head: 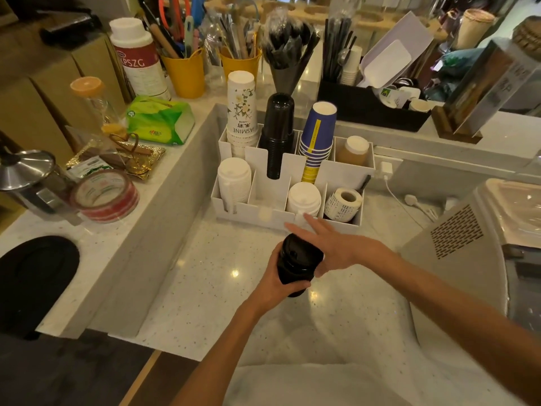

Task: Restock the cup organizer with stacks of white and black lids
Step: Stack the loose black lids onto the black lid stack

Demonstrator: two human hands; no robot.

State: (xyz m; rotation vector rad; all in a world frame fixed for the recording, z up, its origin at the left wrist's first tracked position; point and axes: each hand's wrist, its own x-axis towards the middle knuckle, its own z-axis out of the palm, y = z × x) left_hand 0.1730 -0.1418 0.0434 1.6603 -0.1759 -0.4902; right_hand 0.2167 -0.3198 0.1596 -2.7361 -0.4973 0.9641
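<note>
A stack of black lids (298,263) hangs above the counter, just in front of the white cup organizer (248,210). My left hand (276,284) grips the stack from below and the left. My right hand (330,244) rests on its right side with fingers spread toward the organizer. In the organizer's front row, white lid stacks fill the far-left slot (234,183) and the third slot (303,197); the second slot (268,197) between them holds nothing. The back row holds jasmine-print cups (241,109), black cups (277,133) and blue cups (317,136).
A label roll (342,204) fills the front right slot, a capped bottle (352,150) the back right one. A raised ledge on the left carries a tape roll (104,196) and a tissue pack (159,118). A grey machine (468,244) stands at right.
</note>
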